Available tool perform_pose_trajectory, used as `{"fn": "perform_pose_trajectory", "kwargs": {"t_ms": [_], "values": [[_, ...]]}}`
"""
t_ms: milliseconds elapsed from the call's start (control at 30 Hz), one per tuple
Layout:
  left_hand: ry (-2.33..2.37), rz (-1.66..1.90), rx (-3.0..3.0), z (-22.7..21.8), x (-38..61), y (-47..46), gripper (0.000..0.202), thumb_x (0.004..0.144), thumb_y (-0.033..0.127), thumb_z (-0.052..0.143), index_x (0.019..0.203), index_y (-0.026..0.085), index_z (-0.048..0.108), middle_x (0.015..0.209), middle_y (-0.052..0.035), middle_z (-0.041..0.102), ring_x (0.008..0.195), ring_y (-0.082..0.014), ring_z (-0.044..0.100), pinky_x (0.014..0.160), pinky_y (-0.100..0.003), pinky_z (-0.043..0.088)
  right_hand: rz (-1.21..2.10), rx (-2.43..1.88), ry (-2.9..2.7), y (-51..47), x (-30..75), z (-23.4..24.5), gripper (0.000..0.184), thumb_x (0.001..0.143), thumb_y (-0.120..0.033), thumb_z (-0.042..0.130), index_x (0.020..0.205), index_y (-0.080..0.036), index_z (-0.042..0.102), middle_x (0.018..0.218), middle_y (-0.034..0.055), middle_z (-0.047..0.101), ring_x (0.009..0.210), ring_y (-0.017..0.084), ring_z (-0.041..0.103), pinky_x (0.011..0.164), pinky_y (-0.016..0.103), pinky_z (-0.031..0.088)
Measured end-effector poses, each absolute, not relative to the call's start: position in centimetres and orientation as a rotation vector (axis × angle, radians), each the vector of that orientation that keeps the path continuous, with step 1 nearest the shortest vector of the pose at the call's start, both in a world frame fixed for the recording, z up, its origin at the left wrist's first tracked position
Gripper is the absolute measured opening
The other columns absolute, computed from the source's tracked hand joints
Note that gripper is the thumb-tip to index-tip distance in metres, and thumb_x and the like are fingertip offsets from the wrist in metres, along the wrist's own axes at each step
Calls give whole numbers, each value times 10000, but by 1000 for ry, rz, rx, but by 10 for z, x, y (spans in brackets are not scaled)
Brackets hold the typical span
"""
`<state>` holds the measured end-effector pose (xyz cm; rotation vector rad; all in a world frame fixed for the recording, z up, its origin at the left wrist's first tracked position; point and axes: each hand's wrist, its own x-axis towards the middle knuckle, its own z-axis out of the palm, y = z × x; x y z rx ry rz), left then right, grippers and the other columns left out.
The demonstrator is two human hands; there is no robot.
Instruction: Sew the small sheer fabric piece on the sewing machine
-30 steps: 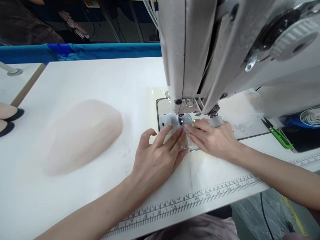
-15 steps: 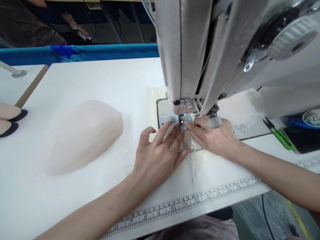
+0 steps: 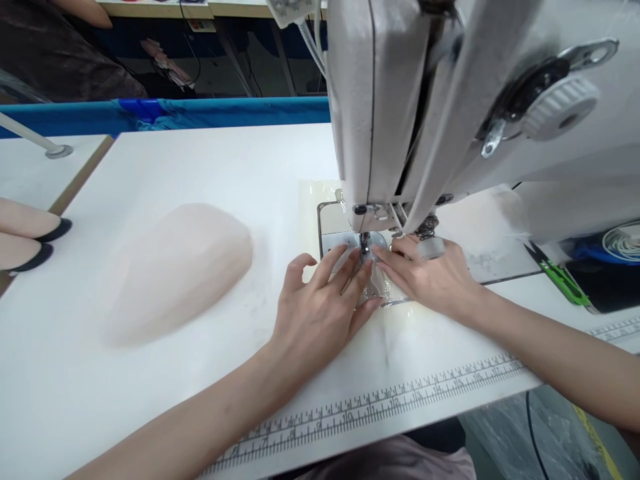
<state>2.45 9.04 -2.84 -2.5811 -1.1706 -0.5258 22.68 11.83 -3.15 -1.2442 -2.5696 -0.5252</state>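
My left hand [image 3: 323, 300] lies on the sewing machine's bed with its fingers spread, their tips just in front of the presser foot [image 3: 365, 243]. To the right of the foot is my right hand [image 3: 435, 270], thumb and index finger close together and pointing at it. The machine's knob covers part of that hand. Whatever lies between its fingertips is too small to make out. A clear, shiny film [image 3: 377, 287] shows between the hands on the metal plate [image 3: 333, 220]. Over both hands stands the pale sewing machine head [image 3: 370, 100].
A pale pink, teardrop-shaped piece [image 3: 185, 267] lies on the white table, left of my hands. Green-handled thread snips [image 3: 563, 280] lie at the right beside a dark flat object [image 3: 607, 287]. Along the front edge runs a printed ruler [image 3: 345, 420]. Beige pieces with black ends [image 3: 30, 240] jut in at left.
The whole view has shifted slightly right and down. Up by the machine head, the metal lever near the dial shows in a different position. Both hands stay at the presser foot.
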Motion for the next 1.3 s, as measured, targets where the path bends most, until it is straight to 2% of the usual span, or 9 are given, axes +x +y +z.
{"fn": "perform_pose_trajectory", "kwargs": {"t_ms": [433, 633, 733, 833, 933, 1000, 1100, 1167, 1300], "values": [[-1168, -591, -2618, -29, 22, 97, 330, 978, 324, 476, 1231, 149, 594, 1244, -111, 658, 1205, -288, 565, 964, -485, 352, -317, -1397, -2597, 116, 228, -11, 330, 994, -291, 408, 1090, -227, 717, 983, 43, 712, 702, 160, 587, 520, 297, 263], [-1239, -321, -3114, 10, 16, 73, 358, 773, 418, 705, 1006, 165, 605, 986, -64, 656, 824, -234, 610, 637, -352, 491, 554, -1176, -2840, 105, 241, 24, 179, 845, -354, 647, 999, -264, 665, 1096, -19, 645, 689, 120, 579, 527, 249, 296], [-1199, -154, -3109, 10, 17, 61, 225, 726, 217, 670, 925, 152, 588, 968, -82, 613, 895, -268, 562, 688, -378, 508, 753, -1087, -2891, 103, 241, 28, 77, 897, -218, 562, 873, -224, 635, 1027, -23, 634, 735, 111, 571, 546, 246, 300], [-1149, -166, -2952, -4, 21, 64, 216, 759, 7, 456, 872, 144, 578, 899, -83, 613, 836, -240, 542, 683, -362, 499, 779, -1145, -2808, 106, 241, 27, 152, 924, -163, 491, 817, -210, 588, 869, -30, 641, 709, 111, 562, 563, 247, 306], [-1204, -318, -2938, -14, 22, 76, 248, 810, -8, 372, 774, 168, 542, 775, -53, 597, 701, -199, 506, 580, -311, 452, 854, -1199, -2709, 108, 242, 28, 149, 945, -171, 448, 872, -223, 567, 679, -57, 603, 607, 105, 544, 553, 242, 319], [-1334, -491, -2994, -14, 23, 84, 249, 805, -1, 364, 720, 189, 500, 710, -23, 569, 659, -178, 491, 534, -280, 412, 859, -1176, -2695, 106, 243, 28, 74, 933, -252, 509, 948, -229, 578, 747, -48, 631, 615, 108, 556, 548, 241, 335], [-1556, -746, -3050, -7, 24, 88, 245, 776, -2, 350, 707, 200, 468, 696, 6, 550, 644, -149, 495, 535, -251, 396, 720, -1118, -2753, 98, 240, 23, 348, 810, -385, 692, 1105, -238, 579, 1083, 9, 635, 685, 125, 584, 548, 248, 357], [-1678, -840, -3073, -3, 25, 88, 246, 755, -7, 332, 706, 202, 453, 687, 17, 539, 621, -133, 485, 542, -244, 392, 602, -1158, -2746, 94, 237, 17, 267, 836, -300, 667, 1085, -226, 602, 1149, 25, 613, 701, 125, 589, 550, 250, 358], [-1827, -925, -3094, 3, 26, 91, 237, 697, 6, 308, 707, 207, 434, 652, 24, 512, 580, -127, 455, 527, -251, 368, 634, -1228, -2548, 95, 234, 11, 161, 920, -115, 476, 914, -183, 621, 798, -16, 642, 645, 109, 575, 552, 232, 361]]}}
